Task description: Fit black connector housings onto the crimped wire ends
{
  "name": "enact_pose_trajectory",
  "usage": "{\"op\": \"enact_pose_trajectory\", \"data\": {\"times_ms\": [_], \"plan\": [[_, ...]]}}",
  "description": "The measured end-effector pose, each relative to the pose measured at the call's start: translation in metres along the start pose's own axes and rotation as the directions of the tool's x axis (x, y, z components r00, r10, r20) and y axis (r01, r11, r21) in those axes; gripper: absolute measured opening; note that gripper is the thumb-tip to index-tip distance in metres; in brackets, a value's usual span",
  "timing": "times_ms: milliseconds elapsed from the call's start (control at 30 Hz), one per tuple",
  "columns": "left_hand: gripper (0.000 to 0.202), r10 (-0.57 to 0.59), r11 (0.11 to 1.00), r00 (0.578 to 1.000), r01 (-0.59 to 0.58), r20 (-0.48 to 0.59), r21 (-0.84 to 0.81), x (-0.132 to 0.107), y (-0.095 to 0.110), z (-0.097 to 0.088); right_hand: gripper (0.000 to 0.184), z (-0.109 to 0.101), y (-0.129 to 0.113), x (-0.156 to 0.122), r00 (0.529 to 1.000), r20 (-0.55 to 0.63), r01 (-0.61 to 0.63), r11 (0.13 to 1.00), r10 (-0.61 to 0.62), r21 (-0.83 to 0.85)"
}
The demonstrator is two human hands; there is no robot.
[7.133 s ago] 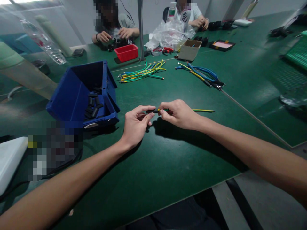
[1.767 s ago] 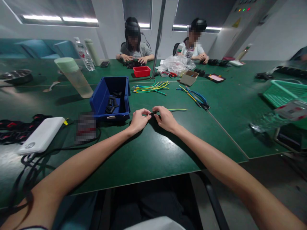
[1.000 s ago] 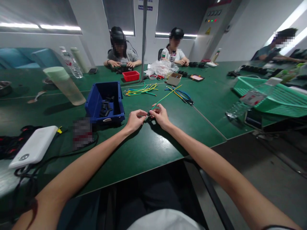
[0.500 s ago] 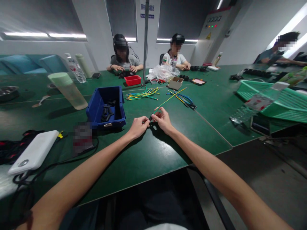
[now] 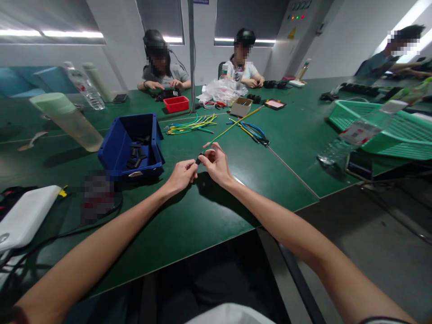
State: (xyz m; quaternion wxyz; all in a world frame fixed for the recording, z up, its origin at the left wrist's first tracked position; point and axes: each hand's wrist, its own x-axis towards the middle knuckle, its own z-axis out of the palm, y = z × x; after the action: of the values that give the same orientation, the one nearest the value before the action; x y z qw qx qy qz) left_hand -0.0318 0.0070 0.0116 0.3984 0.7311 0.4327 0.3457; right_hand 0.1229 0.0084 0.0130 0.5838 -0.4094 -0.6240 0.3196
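Note:
My left hand (image 5: 183, 176) is closed, pinching a small black sleeve (image 5: 199, 158) between thumb and fingers just above the table. Close on its right, my right hand (image 5: 218, 165) curls around the near end of a green-and-yellow wire (image 5: 224, 132), its thumb pressing at the black sleeve. The wire runs from the sleeve up and away to the right. Its tip inside the sleeve is hidden. Left of my hands, a blue bin (image 5: 130, 146) holds several loose black sleeves (image 5: 137, 155).
Beyond my hands lie a bundle of green and yellow wires (image 5: 192, 124) and a bundle of blue and yellow ones (image 5: 254, 132). A red tray (image 5: 177, 104), a cardboard box (image 5: 240, 107) and a green basket (image 5: 388, 139) stand farther off. Two people sit across the table.
The view has shifted, so most things appear lower left or higher. My right hand's fingers have loosened and arched, with the thumb now at the black sleeve.

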Motion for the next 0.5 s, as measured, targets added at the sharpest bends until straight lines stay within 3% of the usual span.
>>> {"op": "enact_pose_trajectory", "data": {"times_ms": [233, 367, 500], "plan": [[0.037, -0.017, 0.998, 1.0, 0.017, -0.001, -0.067, 0.0, -0.005, 0.003, 0.027, -0.001, -0.006, -0.003, 0.997, -0.005, 0.082, 0.992, -0.082, -0.092], [0.038, 0.02, 0.999, 0.998, -0.022, -0.067, -0.033, -0.002, -0.004, 0.006, 0.04, -0.002, 0.001, 0.005, 1.0, 0.021, -0.007, 1.0, 0.007, 0.007], [0.034, 0.033, 0.999, 0.998, -0.034, -0.053, -0.026, -0.005, 0.002, 0.009, 0.049, -0.001, 0.008, 0.01, 0.991, 0.056, -0.128, 0.977, 0.12, 0.17]]}}
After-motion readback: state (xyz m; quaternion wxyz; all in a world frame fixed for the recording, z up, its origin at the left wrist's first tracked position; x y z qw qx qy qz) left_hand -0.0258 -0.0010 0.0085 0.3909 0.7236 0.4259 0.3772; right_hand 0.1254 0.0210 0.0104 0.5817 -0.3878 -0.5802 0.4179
